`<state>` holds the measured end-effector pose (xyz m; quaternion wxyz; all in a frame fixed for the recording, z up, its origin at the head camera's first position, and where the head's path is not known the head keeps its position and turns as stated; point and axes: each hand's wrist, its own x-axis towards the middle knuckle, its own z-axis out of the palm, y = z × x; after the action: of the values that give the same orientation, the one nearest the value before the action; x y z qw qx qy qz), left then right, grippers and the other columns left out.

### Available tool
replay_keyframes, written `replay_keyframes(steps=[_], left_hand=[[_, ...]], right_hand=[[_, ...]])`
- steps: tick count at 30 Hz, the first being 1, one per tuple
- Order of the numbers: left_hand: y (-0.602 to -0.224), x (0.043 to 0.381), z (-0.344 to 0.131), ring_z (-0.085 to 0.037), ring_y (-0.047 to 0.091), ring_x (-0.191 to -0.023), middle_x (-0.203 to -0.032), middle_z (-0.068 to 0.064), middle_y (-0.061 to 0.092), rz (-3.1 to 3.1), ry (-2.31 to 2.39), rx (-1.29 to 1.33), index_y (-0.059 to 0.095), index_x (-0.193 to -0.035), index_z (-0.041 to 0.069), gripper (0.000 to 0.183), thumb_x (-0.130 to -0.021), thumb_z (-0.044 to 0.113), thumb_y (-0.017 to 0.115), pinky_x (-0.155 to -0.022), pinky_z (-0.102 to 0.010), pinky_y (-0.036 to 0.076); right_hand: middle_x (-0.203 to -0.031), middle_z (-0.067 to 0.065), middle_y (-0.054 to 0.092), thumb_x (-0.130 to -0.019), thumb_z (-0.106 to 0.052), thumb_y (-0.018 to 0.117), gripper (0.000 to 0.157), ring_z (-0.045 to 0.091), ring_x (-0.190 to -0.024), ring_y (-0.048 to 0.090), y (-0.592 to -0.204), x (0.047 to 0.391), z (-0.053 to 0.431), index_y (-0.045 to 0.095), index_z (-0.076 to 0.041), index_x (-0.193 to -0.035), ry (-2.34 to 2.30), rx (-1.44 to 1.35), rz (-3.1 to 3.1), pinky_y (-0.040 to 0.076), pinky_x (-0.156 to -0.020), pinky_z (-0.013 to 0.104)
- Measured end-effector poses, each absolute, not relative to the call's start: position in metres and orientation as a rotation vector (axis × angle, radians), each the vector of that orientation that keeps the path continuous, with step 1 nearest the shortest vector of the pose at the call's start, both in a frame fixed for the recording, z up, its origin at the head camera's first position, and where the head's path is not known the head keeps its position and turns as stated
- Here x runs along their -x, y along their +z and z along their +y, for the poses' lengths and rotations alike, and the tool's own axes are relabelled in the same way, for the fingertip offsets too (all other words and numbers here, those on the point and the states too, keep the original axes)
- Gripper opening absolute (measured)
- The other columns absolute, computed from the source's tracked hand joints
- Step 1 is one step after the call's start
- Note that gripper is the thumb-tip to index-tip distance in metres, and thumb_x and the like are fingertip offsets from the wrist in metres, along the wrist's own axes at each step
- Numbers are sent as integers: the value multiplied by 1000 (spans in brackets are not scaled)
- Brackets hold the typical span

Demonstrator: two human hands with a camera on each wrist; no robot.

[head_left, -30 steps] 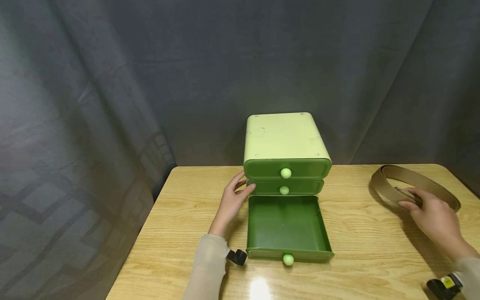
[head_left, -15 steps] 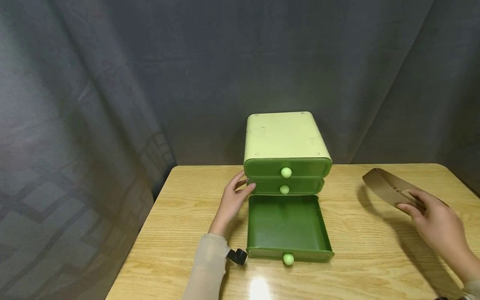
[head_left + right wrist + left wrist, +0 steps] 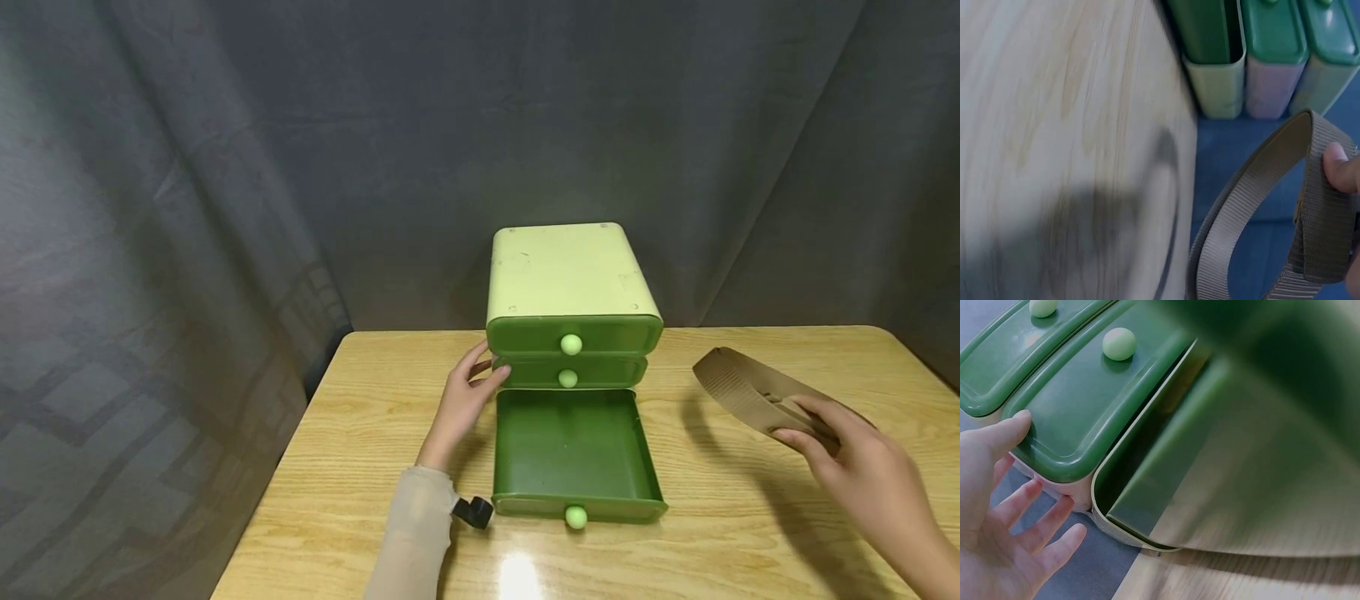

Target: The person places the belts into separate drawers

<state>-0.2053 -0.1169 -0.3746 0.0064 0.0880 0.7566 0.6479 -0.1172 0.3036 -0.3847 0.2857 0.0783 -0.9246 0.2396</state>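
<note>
A coiled brown webbing belt (image 3: 738, 387) is pinched between the thumb and fingers of my right hand (image 3: 862, 467), held up over the table at the right. In the right wrist view the belt (image 3: 1329, 206) makes a wide ribbed loop, with the thumb pressed flat on its strap. My left hand (image 3: 461, 412) rests at the left side of a small green drawer cabinet (image 3: 570, 271). In the left wrist view its thumb touches the corner of the middle drawer (image 3: 1085, 412), and its loosely spread fingers lie along the side wall. The bottom drawer (image 3: 573, 446) is pulled out, its inside bare.
The cabinet's top drawer (image 3: 517, 336) is closed, like the middle one, and each drawer has a round light-green knob. The wooden table (image 3: 360, 433) ends at a grey curtain (image 3: 420, 167) behind. A black wrist camera (image 3: 474, 512) sits beside the pulled-out drawer.
My right hand has lifted the belt off the table and carried it left toward the cabinet, the loop tilting and narrowing in view. The left hand and drawers stay put.
</note>
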Motion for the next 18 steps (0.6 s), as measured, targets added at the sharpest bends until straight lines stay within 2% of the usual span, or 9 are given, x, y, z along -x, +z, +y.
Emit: replay_keyframes(steps=[1,3,4,6,7,15,16,18], left_hand=[[-375,205,-117,-38,46,-132,-155,-15,35,2366,2029,-273,40,-152,10,60,-98,17,65,-102,-47,47],[-375,205,-117,-38,46,-132,-155,-15,35,2368,2027,-273,40,-152,10,60,-98,17,65,-101,-47,47],[-375,205,-117,-38,46,-132,-155,-15,35,2368,2027,-270,40,-152,10,60,-98,17,65,-101,-47,47],[-375,205,-117,-38,46,-132,-155,-16,35,2369,2027,-263,40,-152,10,60,-98,17,65,-101,-47,47],[-375,204,-117,-38,46,-132,-155,-16,35,2371,2026,-260,40,-152,10,60,-98,17,65,-101,-47,47],[-375,205,-117,-38,46,-132,-155,-16,35,2369,2028,-262,40,-152,9,60,-98,17,65,-101,-47,47],[-375,205,-117,-38,46,-132,-155,-16,35,2370,2027,-263,40,-152,9,60,-98,17,65,-101,-47,47],[-375,204,-117,-38,46,-132,-155,-16,35,2373,2024,-261,40,-152,9,60,-98,18,65,-101,-47,47]], right_hand=[[-107,33,65,-80,-17,83,46,29,-82,64,-383,115,301,65,5,-116,656,-213,-2471,39,-58,20],[-106,33,66,-79,-16,84,46,0,-84,61,-381,112,295,66,4,-116,684,-222,-2464,40,-59,17],[-105,33,66,-78,-15,84,46,-12,-87,55,-379,110,293,66,4,-116,692,-238,-2459,40,-59,14],[-104,30,67,-77,-13,85,46,-29,-91,37,-376,106,287,67,3,-115,713,-268,-2447,36,-60,6],[-104,29,67,-76,-12,85,45,-32,-94,32,-374,104,284,67,3,-115,719,-289,-2437,36,-61,4],[-105,20,68,-78,-13,84,41,-29,-94,34,-363,90,266,68,-3,-114,708,-312,-2448,35,-65,4],[-105,18,69,-78,-14,84,40,-29,-95,35,-363,88,264,68,-4,-114,704,-323,-2437,34,-68,4],[-108,4,69,-78,-14,85,40,-27,-99,37,-361,84,260,69,-6,-114,700,-358,-2403,33,-73,3]])
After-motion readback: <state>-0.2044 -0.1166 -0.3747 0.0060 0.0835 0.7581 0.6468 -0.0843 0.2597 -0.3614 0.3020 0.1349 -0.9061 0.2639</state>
